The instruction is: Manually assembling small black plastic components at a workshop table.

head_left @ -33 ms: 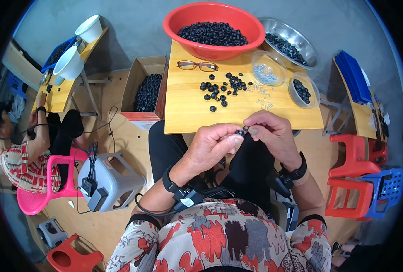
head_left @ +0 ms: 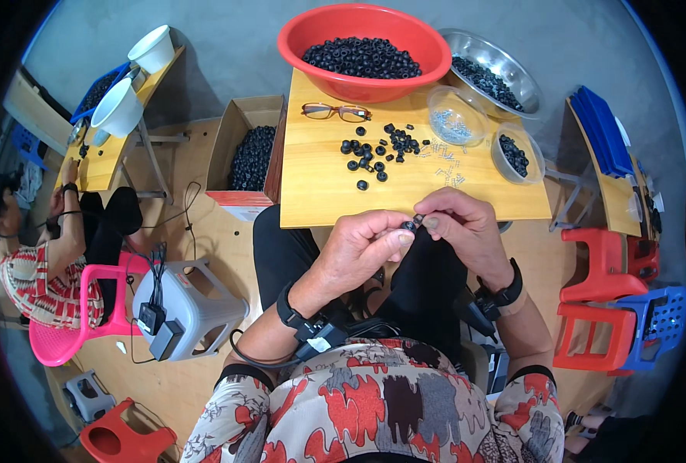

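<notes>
My left hand (head_left: pixel 367 245) is closed in a pinch on a small black round part (head_left: pixel 409 225), held just in front of the table's near edge. Against it, the closed thumb and fingers of my right hand (head_left: pixel 463 228) pinch a tiny piece, mostly hidden by the fingertips. Both hands meet above my lap. Beyond them on the yellow wooden table (head_left: pixel 312 185) lie loose black round parts (head_left: pixel 380 177) and smaller black pieces (head_left: pixel 401 142). To their right, small silvery metal pins (head_left: pixel 449 174) are scattered.
A red basin (head_left: pixel 296 58) and a steel bowl (head_left: pixel 529 85), both with black parts, stand at the back. Two clear tubs (head_left: pixel 542 163) (head_left: pixel 456 100) and eyeglasses (head_left: pixel 335 112) are nearer. A carton (head_left: pixel 223 147) of black parts, a grey stool (head_left: pixel 204 309) and a co-worker (head_left: pixel 57 266) are left.
</notes>
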A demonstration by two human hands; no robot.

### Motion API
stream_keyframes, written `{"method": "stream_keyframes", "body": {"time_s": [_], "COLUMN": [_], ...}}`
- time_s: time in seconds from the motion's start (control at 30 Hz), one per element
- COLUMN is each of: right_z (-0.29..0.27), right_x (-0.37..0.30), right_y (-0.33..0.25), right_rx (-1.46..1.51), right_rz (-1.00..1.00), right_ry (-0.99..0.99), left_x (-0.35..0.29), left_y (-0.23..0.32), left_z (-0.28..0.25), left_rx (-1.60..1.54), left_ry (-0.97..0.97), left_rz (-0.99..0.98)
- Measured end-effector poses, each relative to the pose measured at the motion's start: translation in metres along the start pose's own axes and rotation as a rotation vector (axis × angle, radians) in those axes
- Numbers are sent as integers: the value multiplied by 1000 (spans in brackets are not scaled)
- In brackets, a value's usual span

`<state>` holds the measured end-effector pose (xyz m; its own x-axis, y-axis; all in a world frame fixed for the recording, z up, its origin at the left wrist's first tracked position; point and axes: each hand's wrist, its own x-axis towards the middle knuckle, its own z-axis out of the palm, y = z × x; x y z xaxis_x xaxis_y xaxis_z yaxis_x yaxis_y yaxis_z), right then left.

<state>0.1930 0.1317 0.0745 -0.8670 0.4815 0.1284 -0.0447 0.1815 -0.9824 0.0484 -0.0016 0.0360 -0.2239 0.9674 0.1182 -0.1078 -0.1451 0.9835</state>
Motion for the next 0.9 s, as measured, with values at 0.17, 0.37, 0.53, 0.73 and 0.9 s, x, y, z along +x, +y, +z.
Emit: {"method": "stream_keyframes", "body": {"time_s": [0.17,0.37,0.53,0.73,0.9], "right_z": [1,2,5,6,5], "right_x": [2,5,6,8,9], "right_y": [-3,-2,-4,-5,-3], "right_rx": [-107,-225,-277,-325,-313], "right_rz": [-84,-189,-195,-214,-207], "right_ry": [-6,-29,-44,-66,-125], "left_x": [0,1,0,1,3], "left_y": [-1,-2,-1,-2,-7], "left_z": [0,0,-3,-5,-6], "left_rx": [10,23,30,48,-41], "left_ry": [-13,-20,-30,-48,-86], "left_rz": [-13,-15,-1,-16,-44]}}
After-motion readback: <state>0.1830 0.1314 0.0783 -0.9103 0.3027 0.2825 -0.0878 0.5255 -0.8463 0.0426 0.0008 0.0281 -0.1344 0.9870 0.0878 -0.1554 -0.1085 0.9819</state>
